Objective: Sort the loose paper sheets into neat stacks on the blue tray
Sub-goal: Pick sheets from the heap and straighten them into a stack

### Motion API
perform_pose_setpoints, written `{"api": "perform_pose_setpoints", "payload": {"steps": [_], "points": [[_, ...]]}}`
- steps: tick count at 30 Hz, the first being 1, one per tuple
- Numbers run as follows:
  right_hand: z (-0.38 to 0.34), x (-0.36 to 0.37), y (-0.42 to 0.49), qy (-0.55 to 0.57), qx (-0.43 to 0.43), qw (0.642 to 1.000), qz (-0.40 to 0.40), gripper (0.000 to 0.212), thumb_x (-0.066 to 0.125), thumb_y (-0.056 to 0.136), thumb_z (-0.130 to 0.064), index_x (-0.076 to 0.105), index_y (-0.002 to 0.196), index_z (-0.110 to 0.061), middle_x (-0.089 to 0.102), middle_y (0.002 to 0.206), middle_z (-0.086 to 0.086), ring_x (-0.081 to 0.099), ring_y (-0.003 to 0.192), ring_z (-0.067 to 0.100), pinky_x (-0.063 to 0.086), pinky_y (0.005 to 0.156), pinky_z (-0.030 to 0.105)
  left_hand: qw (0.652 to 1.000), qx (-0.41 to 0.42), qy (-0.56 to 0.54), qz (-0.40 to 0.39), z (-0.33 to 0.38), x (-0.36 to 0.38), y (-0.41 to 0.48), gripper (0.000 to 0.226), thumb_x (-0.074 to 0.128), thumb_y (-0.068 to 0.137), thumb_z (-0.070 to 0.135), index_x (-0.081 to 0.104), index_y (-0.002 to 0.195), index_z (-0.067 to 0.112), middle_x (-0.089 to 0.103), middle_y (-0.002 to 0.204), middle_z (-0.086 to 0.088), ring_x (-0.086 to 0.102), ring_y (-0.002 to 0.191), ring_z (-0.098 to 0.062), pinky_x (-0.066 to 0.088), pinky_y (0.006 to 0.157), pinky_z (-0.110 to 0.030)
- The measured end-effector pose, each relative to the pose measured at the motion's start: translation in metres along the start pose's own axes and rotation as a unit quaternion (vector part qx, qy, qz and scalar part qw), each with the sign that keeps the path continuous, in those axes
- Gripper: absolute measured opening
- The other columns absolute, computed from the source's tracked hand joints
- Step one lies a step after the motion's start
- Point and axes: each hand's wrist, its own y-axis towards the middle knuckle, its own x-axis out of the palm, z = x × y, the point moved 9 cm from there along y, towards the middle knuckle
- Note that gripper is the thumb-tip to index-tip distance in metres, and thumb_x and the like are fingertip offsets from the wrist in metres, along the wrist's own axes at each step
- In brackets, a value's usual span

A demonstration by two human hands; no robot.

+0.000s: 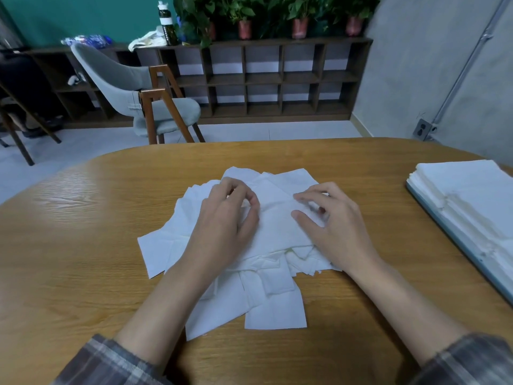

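left hand (224, 218), right hand (334, 220) on paper sheets (274, 315), left perhaps mid-pinch

Left hand (226, 218) and right hand (337, 226) on loose paper sheets (274, 220), blue tray (449, 229) well apart.

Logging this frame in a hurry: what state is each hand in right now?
Left hand: fingers curled, pinching the paper sheets.
Right hand: open, fingertips resting on the same sheets.
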Motion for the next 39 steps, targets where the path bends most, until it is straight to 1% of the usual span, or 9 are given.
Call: {"api": "perform_pose_setpoints", "payload": {"steps": [5,8,14,19,23,27,32,37,39], "points": [[-0.004,-0.008,0.000,0.100,0.021,0.995,0.008,0.017,0.088,0.084,-0.026,0.075,0.095,-0.029,0.063,0.128,-0.018,0.055,0.118,0.006,0.037,0.100,0.014,0.996,0.071,-0.054,-0.010,0.025,-0.011,0.000,0.006,0.052,0.109,0.014,0.057,0.108,0.016,0.060,0.101,0.012,0.058,0.094,-0.007,0.042,0.082,-0.021],[-0.003,-0.006,0.000,0.333,0.092,0.938,-0.023,0.016,0.083,0.088,-0.013,0.072,0.084,-0.024,0.076,0.098,-0.010,0.070,0.093,0.011,0.054,0.083,0.033,0.986,-0.006,-0.164,0.020,0.013,-0.014,0.001,0.004,0.061,0.107,0.017,0.058,0.109,0.020,0.064,0.091,0.014,0.056,0.075,-0.010,0.042,0.068,-0.021],[-0.020,-0.006,-0.003,0.427,0.088,0.898,-0.058,0.063,0.079,0.083,-0.013,0.046,0.133,-0.031,0.077,0.116,0.010,0.075,0.106,0.026,0.063,0.087,0.037,0.954,-0.124,-0.261,0.078,-0.013,-0.018,0.001,0.023,0.078,0.096,0.020,0.068,0.113,0.032,0.065,0.090,-0.008,0.043,0.066,-0.018,0.040,0.061,-0.027],[-0.021,-0.006,-0.003,0.289,0.045,0.952,-0.086,0.019,0.076,0.091,-0.004,0.081,0.103,-0.018,0.081,0.105,-0.007,0.072,0.108,0.007,0.051,0.096,0.022,0.964,-0.120,-0.225,0.078,-0.011,-0.016,0.000,0.026,0.078,0.095,0.022,0.066,0.117,0.030,0.061,0.084,-0.015,0.045,0.064,-0.013,0.040,0.061,-0.022],[0.004,-0.027,-0.001,0.239,0.117,0.963,0.034,0.022,0.073,0.096,-0.005,0.083,0.102,-0.024,0.079,0.105,-0.021,0.069,0.108,-0.004,0.052,0.102,0.021,0.993,-0.091,-0.080,0.004,-0.010,-0.003,-0.002,0.032,0.075,0.097,0.033,0.065,0.126,0.027,0.069,0.100,0.011,0.065,0.100,-0.006,0.050,0.092,-0.029],[0.009,-0.046,0.003,0.184,0.104,0.974,0.086,0.024,0.067,0.099,-0.006,0.081,0.104,-0.026,0.076,0.104,-0.030,0.065,0.108,-0.013,0.046,0.097,0.007,0.994,-0.099,-0.036,-0.019,-0.014,0.002,-0.002,0.030,0.084,0.088,0.032,0.075,0.116,0.026,0.067,0.092,0.011,0.063,0.090,-0.010,0.052,0.094,-0.048],[0.007,-0.046,0.003,0.157,0.095,0.979,0.092,0.029,0.060,0.103,-0.007,0.079,0.114,-0.026,0.072,0.116,-0.028,0.060,0.116,-0.015,0.043,0.100,0.006,0.992,-0.090,-0.081,-0.020,-0.007,-0.005,0.000,0.004,0.083,0.089,0.020,0.082,0.091,0.023,0.067,0.086,0.005,0.062,0.086,-0.009,0.044,0.077,-0.016],[0.000,-0.050,0.003,0.143,0.078,0.984,0.076,0.027,0.065,0.102,-0.041,0.072,0.128,-0.035,0.066,0.127,-0.036,0.059,0.080,-0.014,0.041,0.077,0.016,0.978,-0.036,-0.191,-0.073,0.017,-0.009,-0.001,0.009,0.078,0.092,0.009,0.077,0.088,0.018,0.075,0.090,0.009,0.072,0.092,-0.015,0.053,0.084,-0.020],[-0.008,-0.048,0.004,0.151,0.064,0.985,0.047,0.046,0.062,0.095,-0.060,0.067,0.134,-0.036,0.063,0.134,-0.032,0.061,0.099,-0.011,0.043,0.085,0.016,0.967,-0.038,-0.234,-0.092,0.024,-0.010,-0.002,0.010,0.076,0.092,0.006,0.075,0.087,0.015,0.076,0.088,0.007,0.073,0.090,-0.014,0.055,0.084,-0.022]]}}
